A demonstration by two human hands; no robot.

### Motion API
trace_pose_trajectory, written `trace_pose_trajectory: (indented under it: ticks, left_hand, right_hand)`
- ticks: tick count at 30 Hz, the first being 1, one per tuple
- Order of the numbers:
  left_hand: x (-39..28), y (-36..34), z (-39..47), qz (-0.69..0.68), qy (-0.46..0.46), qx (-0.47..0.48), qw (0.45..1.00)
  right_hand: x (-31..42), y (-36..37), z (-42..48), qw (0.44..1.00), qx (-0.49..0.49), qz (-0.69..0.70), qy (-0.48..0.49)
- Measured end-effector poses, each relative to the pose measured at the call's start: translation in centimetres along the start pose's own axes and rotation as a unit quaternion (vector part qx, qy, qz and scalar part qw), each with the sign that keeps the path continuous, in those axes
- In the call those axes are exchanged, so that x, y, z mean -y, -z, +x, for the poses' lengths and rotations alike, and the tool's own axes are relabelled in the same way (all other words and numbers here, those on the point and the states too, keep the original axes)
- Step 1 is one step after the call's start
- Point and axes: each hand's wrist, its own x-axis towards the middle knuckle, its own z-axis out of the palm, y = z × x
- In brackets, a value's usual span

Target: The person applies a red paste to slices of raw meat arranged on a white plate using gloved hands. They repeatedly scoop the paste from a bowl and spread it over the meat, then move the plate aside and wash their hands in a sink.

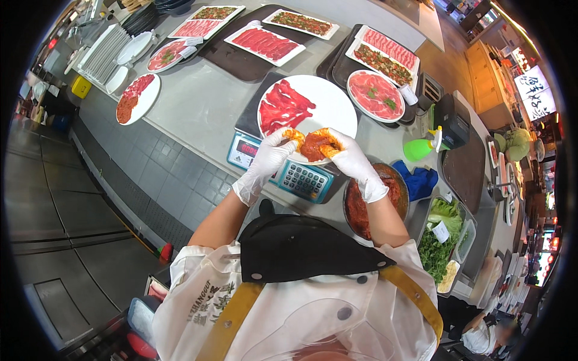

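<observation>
Both hands wear white gloves with orange-red sauce on the fingertips. My right hand (347,153) grips a lump of sauce-coated meat (314,148) over the near edge of a round white plate (332,106). Beside it, the fingertips of my left hand (275,151) are pinched near the lump's left side; whether they hold any of it cannot be told. Raw red meat slices (284,106) lie on the plate's left half. Under the plate is a teal digital scale (305,180). A bowl of red marinated meat (356,210) stands partly beneath my right forearm.
Trays bearing meat plates (264,43) line the far side. A plate with two meats (135,101) sits at the left edge. To the right are a green spray bottle (417,149), a blue cloth (417,180) and a container of leafy greens (440,243). Another person (483,334) is at lower right.
</observation>
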Motion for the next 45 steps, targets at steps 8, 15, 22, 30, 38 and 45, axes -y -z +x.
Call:
trace_pose_trajectory:
  ticks: [8, 15, 22, 30, 38, 45]
  left_hand:
    - [-1.4, 3.7, 3.7, -0.011, -0.019, 0.142, 0.99]
    - [-1.7, 3.4, 4.6, -0.042, 0.021, 0.052, 0.998]
    - [-0.9, 1.3, 2.8, -0.263, 0.095, -0.036, 0.959]
    - [4.7, 1.5, -0.3, -0.204, 0.126, -0.046, 0.97]
    - [5.3, 6.4, -2.3, -0.109, -0.024, -0.15, 0.982]
    - [3.6, 5.7, -1.3, 0.482, -0.308, -0.134, 0.809]
  right_hand:
    - [3.3, -0.3, 4.2, 0.965, 0.071, -0.227, 0.114]
    - [-1.9, -1.9, 5.7, 0.992, -0.089, 0.028, 0.09]
    - [-3.7, -3.2, 4.3, 0.954, -0.093, 0.268, -0.095]
    - [-3.1, -0.3, 5.0, 0.99, -0.091, 0.107, -0.011]
    - [-4.8, -0.7, 6.6, 0.996, 0.058, 0.045, -0.06]
    - [-8.2, -2.6, 8.2, 0.992, -0.03, -0.108, -0.059]
